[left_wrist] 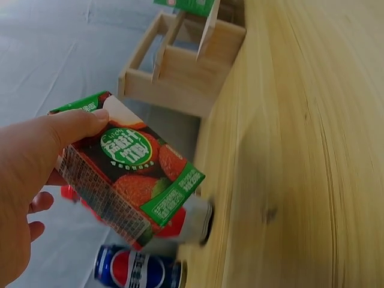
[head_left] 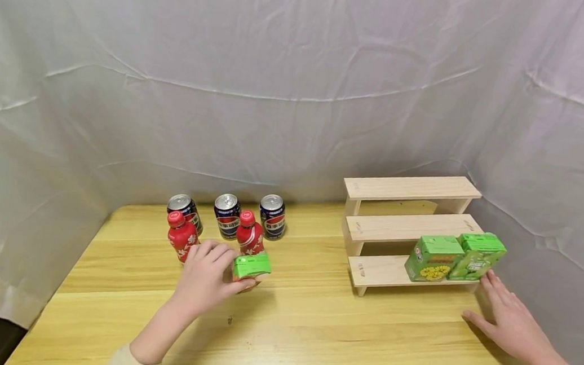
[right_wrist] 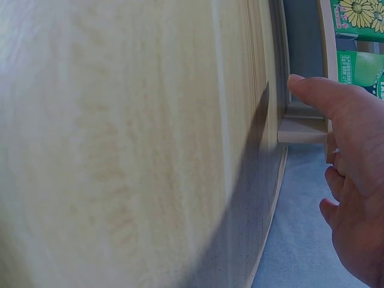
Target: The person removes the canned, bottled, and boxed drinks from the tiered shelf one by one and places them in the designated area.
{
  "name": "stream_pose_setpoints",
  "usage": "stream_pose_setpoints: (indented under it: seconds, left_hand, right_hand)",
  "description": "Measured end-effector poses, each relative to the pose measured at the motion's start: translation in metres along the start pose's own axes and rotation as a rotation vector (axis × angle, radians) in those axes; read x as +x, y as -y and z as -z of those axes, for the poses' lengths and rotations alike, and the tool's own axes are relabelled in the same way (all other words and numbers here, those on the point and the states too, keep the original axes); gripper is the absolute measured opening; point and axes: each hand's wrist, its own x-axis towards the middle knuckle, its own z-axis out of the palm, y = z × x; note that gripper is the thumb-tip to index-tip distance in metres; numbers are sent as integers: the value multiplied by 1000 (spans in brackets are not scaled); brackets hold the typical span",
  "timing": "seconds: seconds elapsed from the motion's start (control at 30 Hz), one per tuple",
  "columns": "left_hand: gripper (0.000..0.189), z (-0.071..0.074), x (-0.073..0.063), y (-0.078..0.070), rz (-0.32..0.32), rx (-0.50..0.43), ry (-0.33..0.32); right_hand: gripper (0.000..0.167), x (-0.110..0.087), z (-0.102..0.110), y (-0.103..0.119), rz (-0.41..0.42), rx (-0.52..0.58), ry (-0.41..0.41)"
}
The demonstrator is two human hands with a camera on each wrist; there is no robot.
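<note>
A juice box [left_wrist: 135, 168] with strawberries printed on it is pinched between the thumb and fingers of my left hand [head_left: 209, 275]. In the left wrist view it hangs tilted above the table. Its green top shows in the head view, just in front of a red bottle [head_left: 250, 236]. My right hand [head_left: 508, 322] lies with fingers extended by the right end of a wooden three-step shelf [head_left: 382, 272]. Its fingertips are close to a light green carton [head_left: 477, 257] on the lowest step; whether they touch it I cannot tell. Left of that carton stands a green box with yellow flowers [head_left: 434, 260].
Behind my left hand stand a second red bottle [head_left: 182, 237] and three dark blue cola cans, at left [head_left: 181, 202], middle [head_left: 226, 217] and right [head_left: 272, 218]. Grey cloth [head_left: 298, 92] hangs around the wooden table [head_left: 312, 331] at the back and sides.
</note>
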Motion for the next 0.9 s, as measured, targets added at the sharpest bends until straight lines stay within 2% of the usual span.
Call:
stream_pose_setpoints:
  seconds: [0.3,0.6,0.9]
  left_hand:
    - [55,18,-15,20,38,12,51]
    - [57,30,-29,43,12,34,42]
    - [57,41,-42,62,4,67,88]
  right_hand:
    - [92,0,1,-1,2,-2,5]
    - [92,2,4,1,-1,11,20]
    - [93,1,3,2,-11,7,22]
